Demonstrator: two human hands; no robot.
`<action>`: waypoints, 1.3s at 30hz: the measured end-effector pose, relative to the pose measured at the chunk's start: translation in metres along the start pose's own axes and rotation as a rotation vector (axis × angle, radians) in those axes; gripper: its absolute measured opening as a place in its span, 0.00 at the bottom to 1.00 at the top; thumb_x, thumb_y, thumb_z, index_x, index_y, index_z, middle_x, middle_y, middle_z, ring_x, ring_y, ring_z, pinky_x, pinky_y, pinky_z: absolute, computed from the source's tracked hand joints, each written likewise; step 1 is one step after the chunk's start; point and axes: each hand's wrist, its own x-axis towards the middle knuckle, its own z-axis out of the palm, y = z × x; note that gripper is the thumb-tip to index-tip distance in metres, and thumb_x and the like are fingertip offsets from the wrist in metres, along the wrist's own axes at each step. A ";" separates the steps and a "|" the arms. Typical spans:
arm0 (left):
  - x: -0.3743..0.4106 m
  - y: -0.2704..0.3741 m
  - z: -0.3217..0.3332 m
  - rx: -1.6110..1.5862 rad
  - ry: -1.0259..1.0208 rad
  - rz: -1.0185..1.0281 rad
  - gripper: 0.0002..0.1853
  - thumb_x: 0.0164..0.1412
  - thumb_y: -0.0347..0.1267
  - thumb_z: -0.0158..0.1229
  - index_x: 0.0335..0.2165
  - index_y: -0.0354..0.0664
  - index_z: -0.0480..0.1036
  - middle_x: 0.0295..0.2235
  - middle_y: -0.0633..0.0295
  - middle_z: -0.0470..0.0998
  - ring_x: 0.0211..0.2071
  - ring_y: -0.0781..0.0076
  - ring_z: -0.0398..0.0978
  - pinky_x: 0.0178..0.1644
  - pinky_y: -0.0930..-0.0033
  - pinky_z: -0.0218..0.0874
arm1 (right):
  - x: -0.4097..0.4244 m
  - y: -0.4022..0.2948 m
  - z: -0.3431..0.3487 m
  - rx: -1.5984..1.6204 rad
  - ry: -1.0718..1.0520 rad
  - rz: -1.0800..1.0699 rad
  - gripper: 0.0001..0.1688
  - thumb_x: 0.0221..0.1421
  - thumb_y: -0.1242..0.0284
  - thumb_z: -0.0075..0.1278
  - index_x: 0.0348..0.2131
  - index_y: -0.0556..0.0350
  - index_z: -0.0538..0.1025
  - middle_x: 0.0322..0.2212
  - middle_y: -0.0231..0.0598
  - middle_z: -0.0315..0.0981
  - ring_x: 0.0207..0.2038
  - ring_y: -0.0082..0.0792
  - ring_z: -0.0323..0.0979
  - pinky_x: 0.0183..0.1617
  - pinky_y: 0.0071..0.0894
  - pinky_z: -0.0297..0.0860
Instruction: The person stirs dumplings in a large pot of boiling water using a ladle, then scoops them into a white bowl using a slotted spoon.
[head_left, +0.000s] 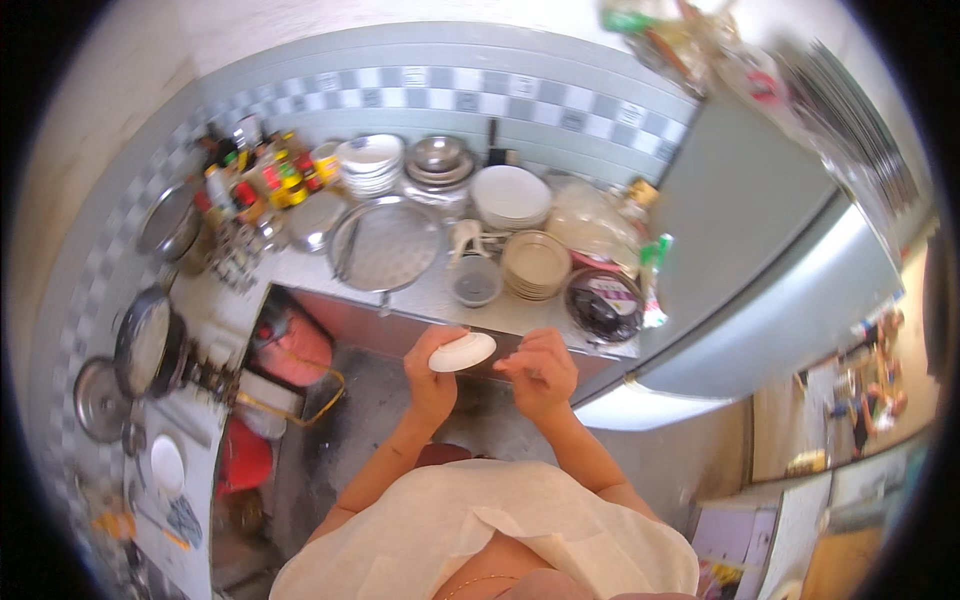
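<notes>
My left hand (435, 367) grips a small white dish (465, 352) by its left edge, tilted in front of the counter. To the right of the dish, a small gap away, is my right hand (541, 369). Its fingers are bent and blurred, and whether anything small sits between them is hard to see. Just beyond my hands on the counter (420, 309) stand a grey plastic tub (475, 282), a stack of beige plates (535, 264) and a round dark container with a labelled lid (604, 303).
Behind these are a large steel tray (386, 244), white bowls (511, 196), steel bowls (438, 156) and sauce bottles (289, 180). A refrigerator (720, 247) borders the right. Leftward, a wok (150, 343) sits over a stove, with a red gas cylinder (292, 346) and its hose below.
</notes>
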 end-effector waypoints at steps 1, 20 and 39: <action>-0.002 0.002 -0.020 0.038 0.057 0.015 0.12 0.48 0.16 0.45 0.33 0.31 0.71 0.30 0.51 0.75 0.33 0.59 0.75 0.38 0.69 0.65 | -0.004 -0.003 0.009 0.131 -0.106 0.159 0.05 0.45 0.80 0.55 0.21 0.57 0.74 0.25 0.34 0.68 0.24 0.31 0.64 0.28 0.28 0.61; -0.153 0.055 -0.437 0.542 0.562 -0.157 0.12 0.42 0.16 0.52 0.30 0.33 0.72 0.28 0.54 0.75 0.29 0.60 0.75 0.34 0.69 0.65 | -0.049 -0.244 0.385 1.242 -1.096 0.779 0.19 0.47 0.86 0.54 0.43 0.64 0.74 0.47 0.42 0.66 0.51 0.34 0.66 0.53 0.33 0.66; -0.195 0.050 -0.578 0.836 0.913 -0.239 0.13 0.40 0.15 0.51 0.30 0.34 0.72 0.27 0.53 0.76 0.29 0.60 0.76 0.34 0.68 0.66 | -0.056 -0.308 0.571 1.424 -1.619 0.772 0.17 0.44 0.88 0.52 0.39 0.68 0.73 0.47 0.48 0.66 0.53 0.35 0.63 0.54 0.34 0.67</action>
